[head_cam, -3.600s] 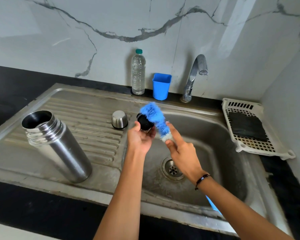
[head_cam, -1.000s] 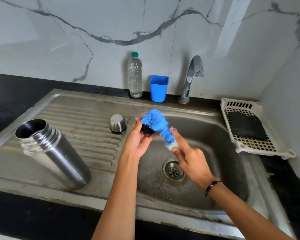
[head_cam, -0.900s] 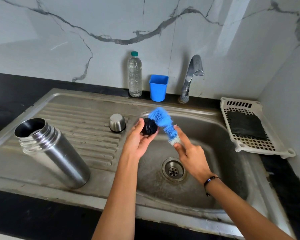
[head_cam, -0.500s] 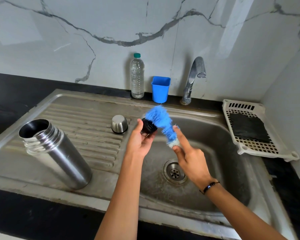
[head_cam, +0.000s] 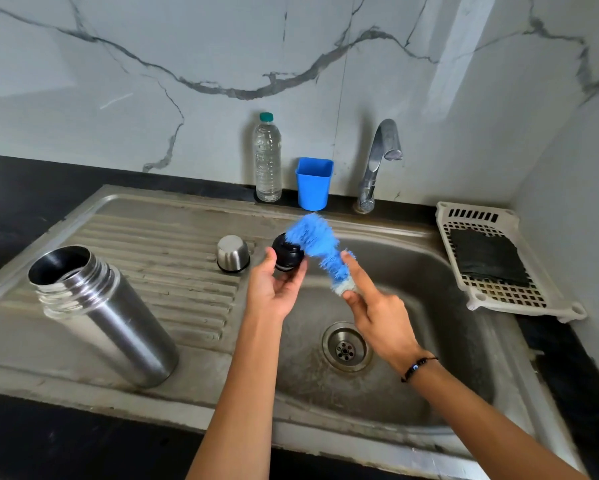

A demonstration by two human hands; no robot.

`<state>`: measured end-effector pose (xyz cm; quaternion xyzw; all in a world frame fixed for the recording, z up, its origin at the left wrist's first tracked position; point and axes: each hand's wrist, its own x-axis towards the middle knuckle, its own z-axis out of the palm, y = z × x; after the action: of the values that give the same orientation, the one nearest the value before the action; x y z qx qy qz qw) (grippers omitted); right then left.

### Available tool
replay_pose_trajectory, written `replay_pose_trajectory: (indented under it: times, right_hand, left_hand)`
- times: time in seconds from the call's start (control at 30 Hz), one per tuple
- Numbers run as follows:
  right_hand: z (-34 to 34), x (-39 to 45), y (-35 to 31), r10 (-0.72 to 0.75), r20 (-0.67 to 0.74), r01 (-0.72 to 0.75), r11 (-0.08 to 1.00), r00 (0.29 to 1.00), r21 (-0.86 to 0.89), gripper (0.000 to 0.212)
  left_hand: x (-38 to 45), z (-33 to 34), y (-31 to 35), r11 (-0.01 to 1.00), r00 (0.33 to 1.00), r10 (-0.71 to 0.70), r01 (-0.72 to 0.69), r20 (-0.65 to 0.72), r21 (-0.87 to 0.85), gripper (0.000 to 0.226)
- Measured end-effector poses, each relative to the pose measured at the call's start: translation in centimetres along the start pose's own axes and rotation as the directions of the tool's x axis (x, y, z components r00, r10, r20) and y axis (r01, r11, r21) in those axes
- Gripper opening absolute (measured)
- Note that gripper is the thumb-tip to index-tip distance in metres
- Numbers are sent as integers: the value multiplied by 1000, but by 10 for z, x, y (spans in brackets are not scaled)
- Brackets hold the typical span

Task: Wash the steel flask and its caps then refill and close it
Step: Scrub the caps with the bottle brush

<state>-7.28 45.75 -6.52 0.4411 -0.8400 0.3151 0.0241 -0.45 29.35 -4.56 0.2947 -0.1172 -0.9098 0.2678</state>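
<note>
Both hands meet over the sink basin, the left hand pinching the black cap, the right hand holding the blue brush against it. Below the grip the basin lies open down to the drain. Just left stands the steel cup; farther left, the open flask. Behind, bottle, blue tumbler and tap line the wall.

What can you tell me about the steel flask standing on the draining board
The steel flask is a tall cylinder of brushed, shiny metal. It stands with its base on the ribbed draining board left of the sink bowl, and looks tilted in this wide-angle view. Its mouth is open, with no cap on, showing a dark inside and screw threads ringing the neck. Neither hand touches it.
</note>
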Motion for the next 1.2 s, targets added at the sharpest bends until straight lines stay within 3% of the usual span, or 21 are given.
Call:
replay_pose_trajectory:
  times: [0.07, 0.2, 0.3, 0.4, 0.63, 0.73, 0.87, 1.07, 1.2]
  right_hand:
    - [3, -5, 0, -55, 57, 58, 997, 997, -46, 54]
    - [4, -7, 9, 37, 50, -34, 998, 998, -47, 59]
    - [1, -1, 1, -17, 19, 18, 997, 1000, -81, 53]
    - [3, 5, -9, -9, 73, 19, 990, 997, -137, 59]
    - [0, 8, -11, -45, 10, 45, 996, 999, -77, 62]
    - [1, 18, -22, -67, 51, 71, 993, 996, -94, 63]
    - [4, 1, -9, -24, 133, 44, 987, 991, -155, 57]
    - [-7, 16, -16, -15, 65, 12, 999, 998, 52, 58]
    - [-9, 12, -9, -5, 153, -8, 996, 988, 88, 59]
  left_hand:
    - [0, 1, 0, 999, 1000, 12, -12, 0, 33, 25]
    - [2, -3, 3, 1000, 999, 3, -2, -47, 24, 43]
    - [4, -4, 2, 998, 999, 28, -25, -46, 64, 30]
    - [2, 0, 0, 992, 997, 68, -65, -25, 113, 15]
    - [2, -6, 5, 992, 997, 79, -76, -26, 98, 27]
    - [-1, 1, 1, 989, 998, 62, -60, -5, 135, 19]
    - [1, -6, 8, 997, 997, 68, -66, -31, 43, 24]
    - [4, -8, 2, 997, 998, 23, -26, 53, 71, 23]
    - [2, -8, 5, 999, 998, 35, -34, 54, -20, 23]
